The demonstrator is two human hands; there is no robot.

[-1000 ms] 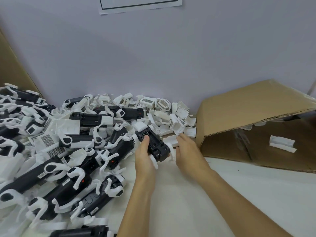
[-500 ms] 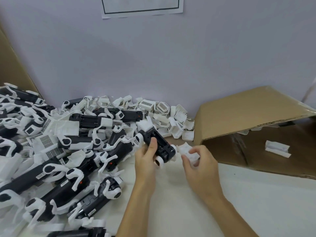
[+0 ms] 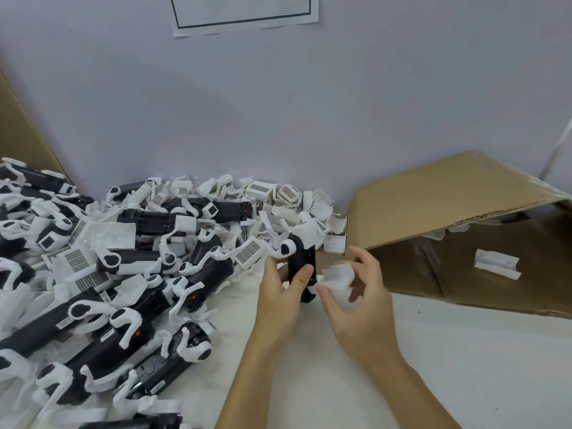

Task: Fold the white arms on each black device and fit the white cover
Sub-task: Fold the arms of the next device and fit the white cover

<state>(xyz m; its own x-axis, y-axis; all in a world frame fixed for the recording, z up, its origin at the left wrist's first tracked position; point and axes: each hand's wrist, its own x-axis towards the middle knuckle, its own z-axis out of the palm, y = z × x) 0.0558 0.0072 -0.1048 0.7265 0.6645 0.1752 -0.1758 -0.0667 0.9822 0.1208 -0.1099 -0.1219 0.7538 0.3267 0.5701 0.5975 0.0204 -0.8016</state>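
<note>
- The left hand (image 3: 280, 300) grips a black device (image 3: 301, 264), its thumb laid across the front of the dark body and its fingers curled round the far side.
- The device stands nearly upright above the white table (image 3: 464, 366), a little in front of the pile, its lower end hidden behind the thumb.
- The body is a long, matt black block; at its top sits a white arm (image 3: 286, 247) with a rounded end bearing a dark oval spot, and a white block-shaped piece caps the upper end just behind it.
- The right hand (image 3: 356, 292) holds a white cover (image 3: 337, 278) pinched between thumb and curled fingers, just to the right of the device and level with its lower half; whether cover and body touch cannot be told.
- The cover looks like a small, thin-walled white shell with an open hollow; motion blur hides finer detail.
- To the left, a big heap of devices (image 3: 108, 289) lies on the table, black bodies with white arms sticking out at many angles.
- Against the wall behind the hands, loose covers (image 3: 288, 195) are piled, some showing a grid-patterned face.
- To the right lies an open cardboard box (image 3: 433, 196) on its side, with one white piece (image 3: 498, 263) on its inner flap.
</note>
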